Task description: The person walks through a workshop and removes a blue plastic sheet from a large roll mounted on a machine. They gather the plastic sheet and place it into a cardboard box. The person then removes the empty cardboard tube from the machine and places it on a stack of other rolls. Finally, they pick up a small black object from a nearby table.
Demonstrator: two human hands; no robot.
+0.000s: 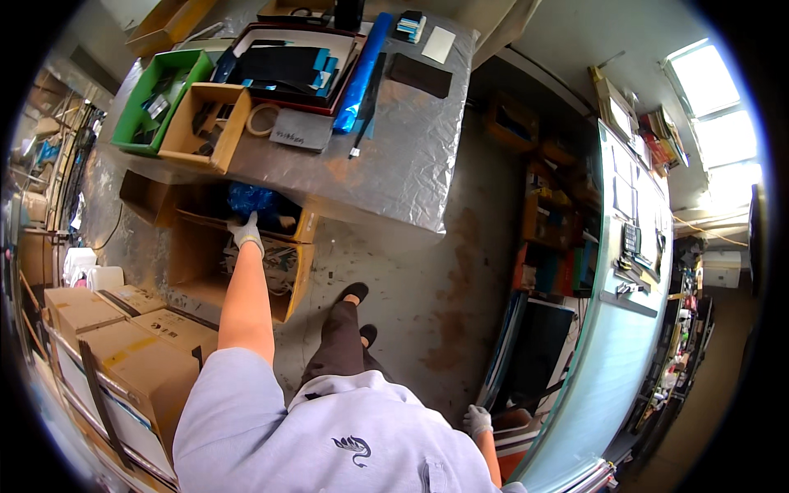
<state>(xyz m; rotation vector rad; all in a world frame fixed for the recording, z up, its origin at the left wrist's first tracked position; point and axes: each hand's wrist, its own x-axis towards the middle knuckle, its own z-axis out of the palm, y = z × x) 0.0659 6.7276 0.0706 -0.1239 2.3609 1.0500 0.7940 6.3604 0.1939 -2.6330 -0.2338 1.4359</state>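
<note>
Our left arm stretches forward and slightly inward, nearly straight, its bare forearm (249, 308) running out from a pale lavender sleeve (234, 382). At its end our gloved left hand (247, 234) sits palm down at the near edge of an open cardboard box (306, 228), its fingers pointing away from us toward a crinkled blue plastic bag (251, 200) that lies inside. The fingertips meet the bag or come just beside it; we cannot tell how far they are bent, nor whether they have hold of the bag or the box edge.

Our right arm hangs low and out to the side, only a short stretch of it showing. The gloved right hand (477, 421) has its fingers loosely curled, and we cannot tell whether it holds anything. It is well apart from the left hand, near the dark panels (534, 345) under a glass-topped table (596, 353) to its right.

Directly below the left hand is a second, larger open carton (201, 267); nearer to us and left of that hand stand closed cartons (148, 361). Beyond the left hand, the foil-covered table (411, 152) carries a green bin (131, 135), a small-parts box (191, 158), a tape roll (251, 122) and a shiny blue roll (362, 78).
</note>
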